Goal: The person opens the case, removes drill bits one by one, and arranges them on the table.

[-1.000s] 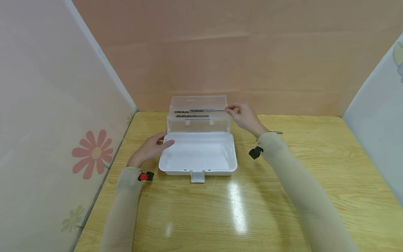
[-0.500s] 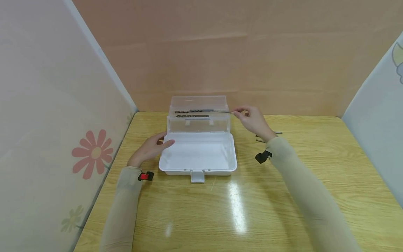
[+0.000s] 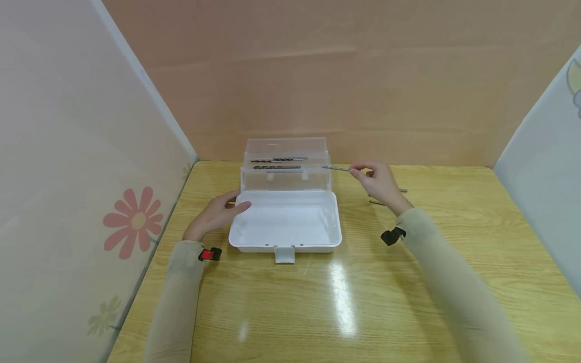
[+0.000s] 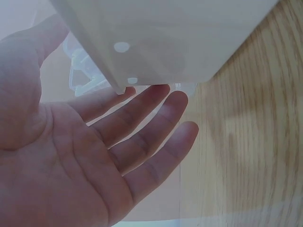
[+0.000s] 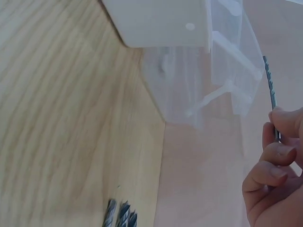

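My left hand [image 3: 214, 216] rests at the back left corner of a white plastic box [image 3: 285, 248], the thumb over its rim and the relaxed fingers outside; in the left wrist view two fingertips touch the box wall. With thumb and fingertips, my right hand [image 3: 379, 184] pinches a slim twist drill bit [image 5: 270, 82] by its shank, the fluted end pointing left. That bit hovers just right of the clear upper tray [image 3: 313, 179] of the unfolded box. Inside the clear tiers lie other drill bits [image 3: 278, 167]. The white bottom compartment holds nothing.
To the right of the box, several more drill bits [image 5: 123, 215] lie on the wooden table [image 3: 454, 227], partly behind the right hand in the head view. A latch [image 3: 285, 256] hangs at the box front. An orange-brown wall [image 3: 363, 91] closes off the back.
My right hand has moved right and slightly toward me, drawing the slim drill bit out past the tray's right end. My left hand and the box have stayed still.
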`<act>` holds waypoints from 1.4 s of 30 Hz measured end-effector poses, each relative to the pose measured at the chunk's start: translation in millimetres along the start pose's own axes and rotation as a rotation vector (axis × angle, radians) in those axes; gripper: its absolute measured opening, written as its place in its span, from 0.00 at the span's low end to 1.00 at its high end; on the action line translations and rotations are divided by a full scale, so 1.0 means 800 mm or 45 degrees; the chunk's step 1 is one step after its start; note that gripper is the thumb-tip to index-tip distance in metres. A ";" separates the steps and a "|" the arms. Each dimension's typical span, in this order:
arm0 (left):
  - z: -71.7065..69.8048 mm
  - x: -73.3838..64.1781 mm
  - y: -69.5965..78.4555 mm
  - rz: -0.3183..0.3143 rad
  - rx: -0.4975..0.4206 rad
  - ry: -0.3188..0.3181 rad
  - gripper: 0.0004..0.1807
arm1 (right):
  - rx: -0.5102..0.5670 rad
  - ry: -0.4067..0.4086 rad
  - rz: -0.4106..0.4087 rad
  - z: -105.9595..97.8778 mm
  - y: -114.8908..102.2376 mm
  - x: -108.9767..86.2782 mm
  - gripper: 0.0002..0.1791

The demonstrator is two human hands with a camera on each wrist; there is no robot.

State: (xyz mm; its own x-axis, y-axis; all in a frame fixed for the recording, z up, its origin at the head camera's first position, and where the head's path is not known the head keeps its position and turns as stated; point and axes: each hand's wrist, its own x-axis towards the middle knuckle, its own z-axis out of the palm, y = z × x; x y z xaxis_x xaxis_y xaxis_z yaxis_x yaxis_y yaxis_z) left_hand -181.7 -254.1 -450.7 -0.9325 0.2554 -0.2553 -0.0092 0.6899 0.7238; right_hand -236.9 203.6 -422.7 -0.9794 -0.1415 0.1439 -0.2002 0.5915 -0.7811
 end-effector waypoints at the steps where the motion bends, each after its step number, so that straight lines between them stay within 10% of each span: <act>1: 0.000 -0.001 0.000 0.000 0.003 0.002 0.54 | 0.003 0.006 0.000 -0.002 0.003 -0.002 0.19; 42: 0.002 -0.003 0.000 0.021 0.004 0.018 0.50 | -0.367 -0.183 0.221 -0.067 0.127 -0.104 0.23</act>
State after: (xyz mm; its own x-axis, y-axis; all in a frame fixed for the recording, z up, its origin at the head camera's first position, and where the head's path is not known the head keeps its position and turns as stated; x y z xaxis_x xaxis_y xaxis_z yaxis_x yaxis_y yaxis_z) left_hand -178.9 -253.5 -450.9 -0.9375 0.2572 -0.2344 0.0074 0.6881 0.7256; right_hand -177.0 317.7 -481.4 -0.9899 -0.1177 -0.0786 -0.0505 0.8129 -0.5803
